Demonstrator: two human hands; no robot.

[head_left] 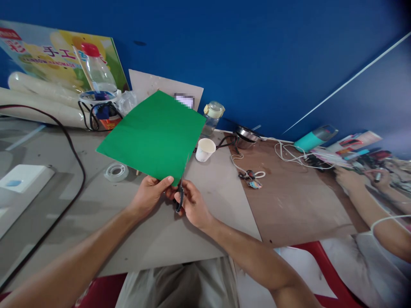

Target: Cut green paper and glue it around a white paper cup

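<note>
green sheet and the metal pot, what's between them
In the head view, a white paper cup, a clear pale-lidded bottle and some dark cord lie between the green sheet and the metal pot.

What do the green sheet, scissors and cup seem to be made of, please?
Green sheet: probably matte paper or thin card, flat without glare.
Scissors: smooth black loops suggest plastic; slim grey blades suggest metal.
Cup: likely matte paper, thin-walled and white; plastic is possible.
</note>
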